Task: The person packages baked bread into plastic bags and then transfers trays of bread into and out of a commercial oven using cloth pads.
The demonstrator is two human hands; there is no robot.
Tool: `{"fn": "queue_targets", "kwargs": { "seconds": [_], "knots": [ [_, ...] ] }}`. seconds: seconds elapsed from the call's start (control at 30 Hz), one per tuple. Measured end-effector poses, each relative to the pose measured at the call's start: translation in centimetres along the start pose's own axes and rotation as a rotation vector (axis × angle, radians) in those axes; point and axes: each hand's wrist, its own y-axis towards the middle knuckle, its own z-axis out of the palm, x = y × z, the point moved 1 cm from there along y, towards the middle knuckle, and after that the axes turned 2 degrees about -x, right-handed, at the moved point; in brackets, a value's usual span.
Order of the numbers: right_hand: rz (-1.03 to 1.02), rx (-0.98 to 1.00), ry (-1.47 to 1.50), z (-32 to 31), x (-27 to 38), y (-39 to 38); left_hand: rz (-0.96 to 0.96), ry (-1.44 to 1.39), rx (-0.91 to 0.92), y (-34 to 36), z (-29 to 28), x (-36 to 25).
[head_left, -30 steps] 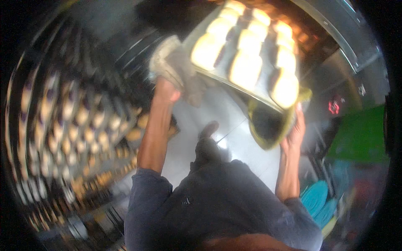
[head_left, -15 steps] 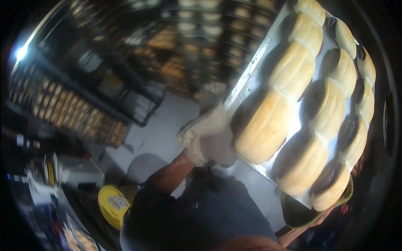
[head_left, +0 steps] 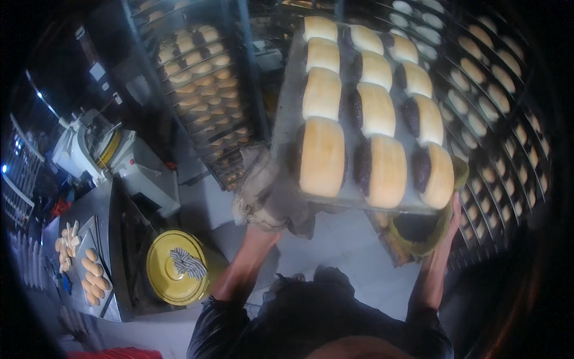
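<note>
Bread tray (head_left: 287, 119) should stay level between both hands, since the buns (head_left: 371, 119) sit loose in rows and a tilt would probably let them slide. The left hand (head_left: 266, 197) is closed on the near left corner through a pale cloth (the fingers themselves are hidden). The right hand (head_left: 439, 218) supports the near right corner from below with a green cloth (head_left: 418, 230); its grip I cannot tell. Both forearms reach up and forward, elbows bent. Beyond the hands stand racks (head_left: 197, 90) full of buns.
</note>
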Motion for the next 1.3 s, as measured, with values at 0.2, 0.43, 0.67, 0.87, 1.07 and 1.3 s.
{"fn": "queue_targets", "kwargs": {
  "seconds": [0.2, 0.43, 0.67, 0.87, 1.07, 1.3],
  "knots": [
    [0.002, 0.489, 0.13, 4.1, -4.2, 9.2, 0.124, -0.036, -0.152, -0.6, -4.0, -1.2],
    [0.109, 0.76, 0.035, 16.7, -9.7, 8.9, 0.491, 0.002, -0.387, -4.7, -5.8, -8.2],
    [0.312, 0.836, -0.021, 32.5, -11.8, 10.1, 0.938, 0.066, -0.335, 1.1, -3.6, -18.8],
    [0.38, 1.001, 0.3, 41.8, -16.1, 13.9, 1.09, 0.103, -0.315, 10.7, -3.0, -27.0],
    [0.266, 0.874, 0.269, 49.6, -16.6, 13.1, 1.061, 0.046, -0.275, 15.4, -5.2, -33.6],
    [0.267, 0.679, 0.123, 49.7, -17.8, 10.5, 1.095, 0.352, -0.46, 12.5, -8.2, -33.3]
  ]
}}
